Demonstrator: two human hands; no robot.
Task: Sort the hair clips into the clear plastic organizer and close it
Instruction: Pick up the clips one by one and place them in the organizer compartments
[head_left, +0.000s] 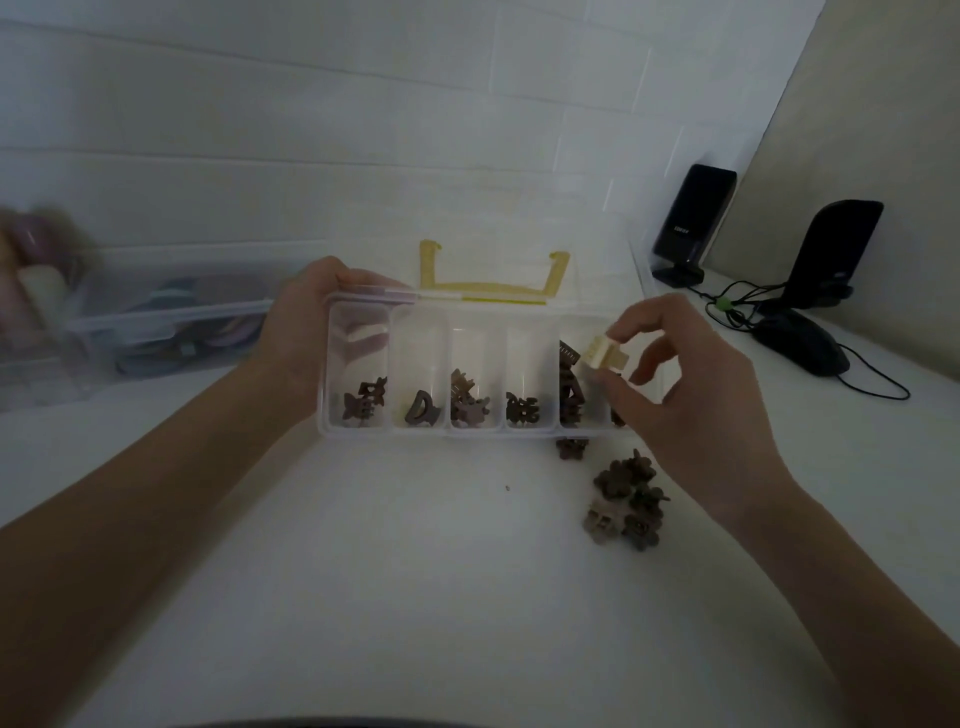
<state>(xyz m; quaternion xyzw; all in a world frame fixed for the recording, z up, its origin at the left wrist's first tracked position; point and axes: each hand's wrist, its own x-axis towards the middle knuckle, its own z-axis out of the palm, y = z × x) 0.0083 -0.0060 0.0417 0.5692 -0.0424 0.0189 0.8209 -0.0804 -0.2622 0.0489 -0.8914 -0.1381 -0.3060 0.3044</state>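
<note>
Head view: two hands, left (296, 332) gripping the five-compartment organizer (467, 431), right (691, 395) pinching one cream clip (602, 354).

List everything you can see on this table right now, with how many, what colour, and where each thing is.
Clear organizer: one, lid open, table centre, brown clips in its compartments.
Cream clip: one, above the organizer's right end.
Loose clips: small pile, brown with one beige, on the table right of centre; one more by the organizer's front edge.
Storage bin: one, clear, left.
Speakers: two, black, far right.
Mouse: one, black, corded, right.
Left hand: grips the organizer's left end.
Right hand: pinches the cream clip.
</note>
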